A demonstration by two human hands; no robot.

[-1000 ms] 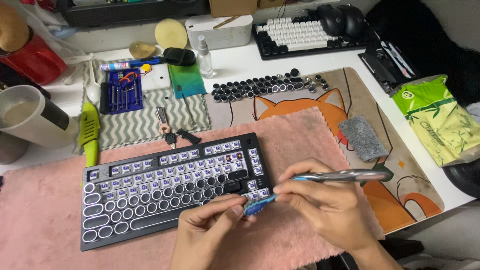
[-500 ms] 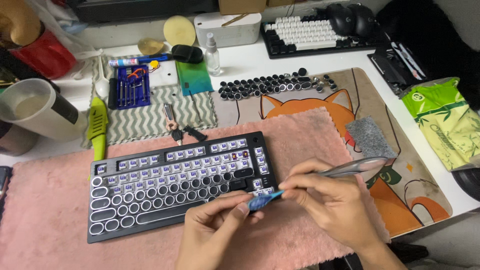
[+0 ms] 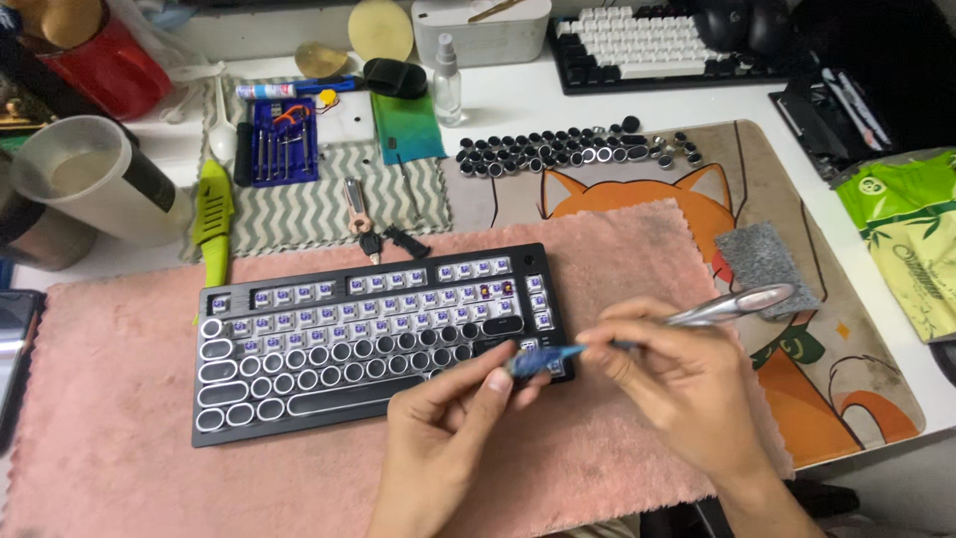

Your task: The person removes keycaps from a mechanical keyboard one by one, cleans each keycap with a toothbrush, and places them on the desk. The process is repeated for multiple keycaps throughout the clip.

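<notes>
A black keyboard (image 3: 368, 334) with round keycaps on its lower rows and bare purple switches above lies on a pink towel (image 3: 110, 438). My left hand (image 3: 448, 438) pinches a small blue part (image 3: 533, 361) just off the keyboard's lower right corner. My right hand (image 3: 677, 389) holds a silver pen-shaped tool (image 3: 732, 306), whose tip meets the blue part. A row of loose black round keycaps (image 3: 558, 151) lies behind on the cat-print desk mat (image 3: 797, 399).
A grey cloth pad (image 3: 765, 257), a blue screwdriver set (image 3: 282, 139), a green tool (image 3: 214, 219), a spray bottle (image 3: 448, 75), a white cup (image 3: 95, 179), a second black-and-white keyboard (image 3: 647, 40) and a green packet (image 3: 906, 234) surround the work area.
The view has shifted slightly; both hands stay at the keyboard's lower right corner, with the tool tip drawn closer onto the blue part.
</notes>
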